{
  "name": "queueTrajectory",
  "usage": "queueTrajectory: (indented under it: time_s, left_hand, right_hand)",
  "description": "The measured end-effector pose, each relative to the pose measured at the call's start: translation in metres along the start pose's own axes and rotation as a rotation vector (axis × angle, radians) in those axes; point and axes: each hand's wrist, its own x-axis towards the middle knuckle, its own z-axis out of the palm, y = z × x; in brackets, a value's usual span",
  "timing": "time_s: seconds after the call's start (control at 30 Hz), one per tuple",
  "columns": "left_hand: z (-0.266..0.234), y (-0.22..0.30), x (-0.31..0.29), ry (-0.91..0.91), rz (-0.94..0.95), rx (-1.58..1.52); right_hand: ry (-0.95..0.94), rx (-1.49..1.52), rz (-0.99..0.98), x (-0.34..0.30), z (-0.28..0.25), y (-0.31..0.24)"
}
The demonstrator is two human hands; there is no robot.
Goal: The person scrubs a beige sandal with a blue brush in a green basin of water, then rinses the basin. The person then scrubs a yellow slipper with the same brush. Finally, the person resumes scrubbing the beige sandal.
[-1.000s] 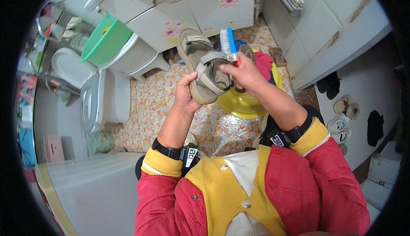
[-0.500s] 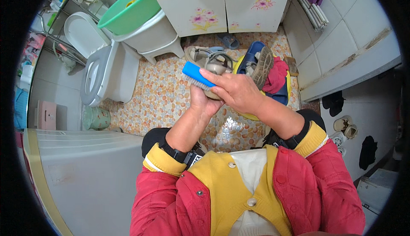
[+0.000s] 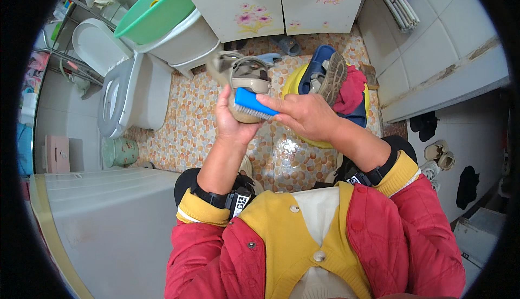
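My left hand point(image 3: 233, 124) grips a beige-grey sandal point(image 3: 259, 85) from below and the left, its straps upward and its edges blurred by motion. A blue scrubbing brush point(image 3: 250, 102) is held between the fingers and thumb of my right hand point(image 3: 310, 116). Its pale bristles lie against the near end of the sandal. Just to the right of my hands stands a yellow basin point(image 3: 291, 85). In or over it are a navy slipper point(image 3: 312, 70), another sandal point(image 3: 332, 79) with its brown tread showing, and a crumpled red cloth point(image 3: 351, 92).
Ahead stands a white flowered cabinet point(image 3: 325, 14), with a grey-blue slipper point(image 3: 288, 44) beneath. A green tub point(image 3: 157, 20) rests on a white stool point(image 3: 187, 44) beside the toilet point(image 3: 143, 90). A wooden block-like thing point(image 3: 369, 77) lies right of the basin. The pebble-patterned floor point(image 3: 184, 115) looks wet.
The sandal and my left hand have moved left, and the sandal is turned to show more of its straps. The brush has shifted slightly right and down with my right hand.
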Motion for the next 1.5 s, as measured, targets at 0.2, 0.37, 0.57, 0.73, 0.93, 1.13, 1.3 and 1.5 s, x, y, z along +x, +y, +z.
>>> queueTrajectory:
  time_s: [0.2, 0.37, 0.57, 0.73, 0.93, 1.13, 1.3, 1.5]
  left_hand:
    - [0.001, 0.020, -0.002, -0.175, -0.179, -0.209]
    - [0.000, -0.023, -0.010, -0.246, -0.376, 0.003]
    - [-0.002, 0.016, -0.008, -0.219, -0.050, 0.018]
    - [-0.007, -0.010, -0.006, -0.184, -0.205, 0.049]
    - [-0.023, -0.033, 0.003, -0.216, -0.333, 0.228]
    - [-0.012, -0.009, 0.007, -0.061, -0.104, 0.418]
    - [-0.002, -0.037, -0.012, -0.273, -0.287, 0.510]
    - [-0.011, -0.036, -0.017, -0.260, -0.314, 0.663]
  right_hand:
    - [0.279, -0.029, -0.027, -0.001, -0.012, 0.005]
    - [0.146, 0.071, 0.024, 0.002, 0.000, 0.012]
    - [0.028, -0.050, 0.058, -0.008, -0.011, 0.020]
    - [0.113, 0.233, 0.072, -0.004, 0.007, 0.011]
    - [0.192, -0.089, 0.143, -0.002, 0.015, 0.030]
    - [0.414, 0.070, 0.032, -0.001, -0.001, 0.035]
    - [0.081, -0.309, 0.300, 0.005, -0.008, 0.031]
    - [0.176, -0.054, 0.397, 0.009, -0.014, 0.055]
